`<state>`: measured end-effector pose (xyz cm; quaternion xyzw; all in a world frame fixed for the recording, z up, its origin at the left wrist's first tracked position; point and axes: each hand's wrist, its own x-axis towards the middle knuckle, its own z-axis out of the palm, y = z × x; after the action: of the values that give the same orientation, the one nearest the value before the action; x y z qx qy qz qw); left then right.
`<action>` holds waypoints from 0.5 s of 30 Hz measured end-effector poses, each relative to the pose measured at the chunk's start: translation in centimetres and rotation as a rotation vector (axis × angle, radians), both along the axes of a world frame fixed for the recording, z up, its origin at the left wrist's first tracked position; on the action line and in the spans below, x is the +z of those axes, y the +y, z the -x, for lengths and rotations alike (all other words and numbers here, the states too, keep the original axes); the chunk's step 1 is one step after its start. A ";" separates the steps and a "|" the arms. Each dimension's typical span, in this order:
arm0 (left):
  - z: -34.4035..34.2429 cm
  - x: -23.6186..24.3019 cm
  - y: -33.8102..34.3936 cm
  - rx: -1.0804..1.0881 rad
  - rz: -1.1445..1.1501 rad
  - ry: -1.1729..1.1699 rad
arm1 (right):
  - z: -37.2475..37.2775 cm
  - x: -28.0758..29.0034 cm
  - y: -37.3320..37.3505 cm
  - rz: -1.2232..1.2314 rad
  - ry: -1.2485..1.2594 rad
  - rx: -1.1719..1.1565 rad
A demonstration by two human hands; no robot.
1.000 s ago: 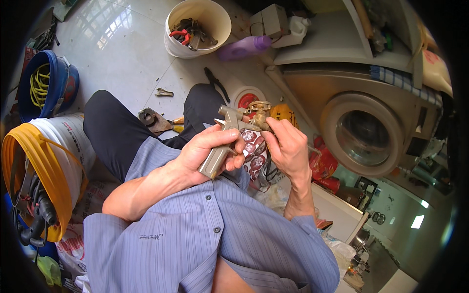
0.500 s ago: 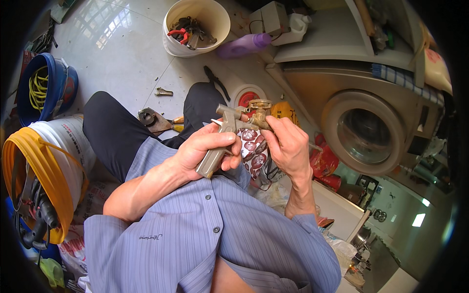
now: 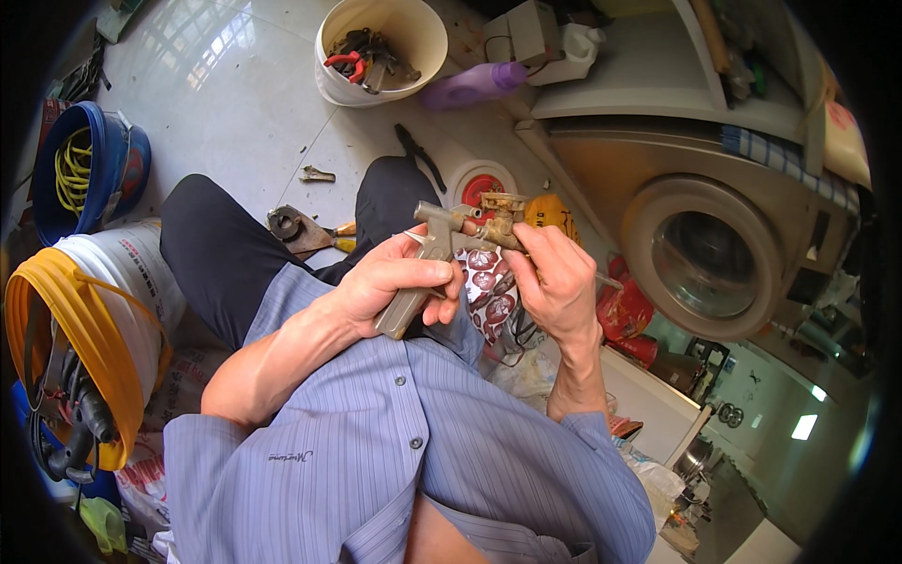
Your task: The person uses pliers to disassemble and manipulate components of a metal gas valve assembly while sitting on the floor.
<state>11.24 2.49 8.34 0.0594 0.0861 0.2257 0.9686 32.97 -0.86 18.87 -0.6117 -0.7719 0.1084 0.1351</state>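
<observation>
My left hand (image 3: 413,282) is wrapped round a grey metal pistol-grip tool (image 3: 418,282), its grip angled down toward my shirt and its short barrel up. My right hand (image 3: 554,277) pinches a worn brass fitting (image 3: 496,228) with a round top, held against the front of the tool. Behind and below them lie a cloth or bag with a red-brown round pattern (image 3: 486,296) and a round red-centred object (image 3: 477,188). On the floor beyond my knees are black pliers (image 3: 421,160), a small metal part (image 3: 318,177) and a dark metal tool (image 3: 293,232).
A white bucket of tools (image 3: 376,19) and a purple bottle (image 3: 474,86) stand ahead. At left are a blue bucket (image 3: 132,155) and white and yellow buckets (image 3: 47,301) with cables and a drill. A washing machine (image 3: 611,160) and shelf (image 3: 639,85) are at right, with red bags (image 3: 622,301) below.
Both hands keep their hold. The tool and fitting have shifted slightly left, with the grip a little lower behind my left thumb.
</observation>
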 end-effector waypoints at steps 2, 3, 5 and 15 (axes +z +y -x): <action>-0.1 0.2 0.1 0.019 0.081 -0.043 | 0.0 0.1 0.1 0.016 -0.018 0.003; -0.1 0.4 0.1 0.019 0.083 -0.043 | 0.1 0.1 0.2 0.018 -0.018 0.002; -0.2 0.5 0.1 0.021 0.134 -0.009 | 0.2 0.3 0.2 0.042 -0.040 -0.001; -0.3 -0.2 0.2 -0.014 0.152 0.024 | 0.0 -0.3 0.5 0.066 -0.036 -0.001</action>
<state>11.53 2.72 8.13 -0.0107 0.1142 0.2112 0.9707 32.99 -0.32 18.56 -0.6179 -0.7700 0.1226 0.1009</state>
